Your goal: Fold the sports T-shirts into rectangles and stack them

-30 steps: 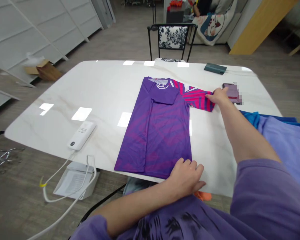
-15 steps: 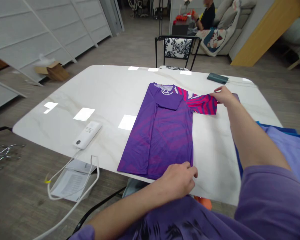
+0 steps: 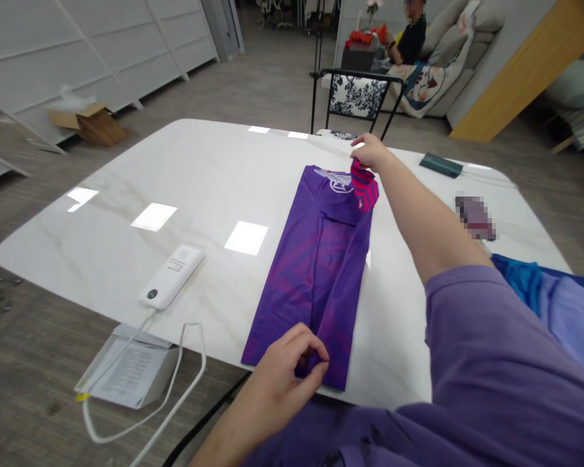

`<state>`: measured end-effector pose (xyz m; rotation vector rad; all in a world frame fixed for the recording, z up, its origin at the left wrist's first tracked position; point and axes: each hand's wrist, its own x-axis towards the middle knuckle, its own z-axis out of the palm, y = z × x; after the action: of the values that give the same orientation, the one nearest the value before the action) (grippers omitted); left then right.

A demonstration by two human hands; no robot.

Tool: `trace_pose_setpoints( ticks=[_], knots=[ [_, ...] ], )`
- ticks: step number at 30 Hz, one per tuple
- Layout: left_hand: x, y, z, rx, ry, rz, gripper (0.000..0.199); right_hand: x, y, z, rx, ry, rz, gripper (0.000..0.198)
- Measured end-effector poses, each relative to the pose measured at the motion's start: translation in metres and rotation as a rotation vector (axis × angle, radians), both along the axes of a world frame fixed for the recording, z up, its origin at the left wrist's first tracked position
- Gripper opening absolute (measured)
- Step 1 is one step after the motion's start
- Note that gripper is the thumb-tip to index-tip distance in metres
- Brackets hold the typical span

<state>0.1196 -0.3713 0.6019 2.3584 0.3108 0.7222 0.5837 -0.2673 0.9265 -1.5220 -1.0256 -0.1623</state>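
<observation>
A purple jersey [image 3: 292, 279] lies on the white marble-patterned table [image 3: 199, 175], its collar away from me and its sides turned inward into a narrow shape. My left hand [image 3: 289, 370] is closed at the near hem, thumb and forefinger pinching the fabric of the folded side. At the collar end, my right hand [image 3: 370, 154] grips the pink-and-purple striped sleeve [image 3: 365, 191], which hangs a little above the shirt. Its fingertips are partly hidden.
A white device [image 3: 172, 275] with a cable lies left of the jersey. Folded blue and lilac clothes [image 3: 564, 305], a blurred purple object [image 3: 474, 217] and a dark green flat item [image 3: 440, 165] are on the right. A chair [image 3: 357, 97] stands beyond; a person [image 3: 411, 42] sits farther back.
My right hand has carried the striped sleeve leftward, and my left hand has moved left along the hem. The jersey's right side is now folded over, narrowing it.
</observation>
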Motion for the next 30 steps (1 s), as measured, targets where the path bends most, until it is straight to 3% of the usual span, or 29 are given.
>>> trace_pose_setpoints(
  ticks=[4,7,10,14,17,20,24,30],
  knots=[
    [-0.024,0.022,-0.020,-0.077,0.049,0.057,0.017,-0.039,0.063,-0.002,0.044,0.009,0.170,0.056],
    [-0.039,0.031,-0.026,-0.068,0.184,0.094,0.025,-0.039,0.076,-0.020,-0.016,-0.164,0.087,0.057],
    [-0.039,0.035,-0.022,0.067,0.265,0.177,0.012,-0.023,0.064,-0.046,-0.193,-0.375,-0.050,0.044],
    [-0.014,0.038,-0.013,0.382,0.238,0.389,0.027,0.004,0.035,-0.083,-0.314,-0.552,-0.227,0.042],
    [0.002,0.040,-0.017,0.477,0.261,0.460,0.025,0.024,0.019,-0.099,-0.274,-0.490,-0.324,0.049],
    [0.006,0.040,-0.025,0.517,0.259,0.443,0.017,0.042,0.014,-0.107,-0.271,-0.363,-0.312,0.055],
    [0.003,0.038,-0.032,0.481,0.226,0.397,0.025,0.055,0.017,-0.111,-0.236,-0.305,-0.290,0.046],
    [-0.005,0.033,-0.041,0.248,0.267,0.361,0.024,0.063,0.026,-0.106,-0.181,-0.372,-0.273,0.020]
  ],
)
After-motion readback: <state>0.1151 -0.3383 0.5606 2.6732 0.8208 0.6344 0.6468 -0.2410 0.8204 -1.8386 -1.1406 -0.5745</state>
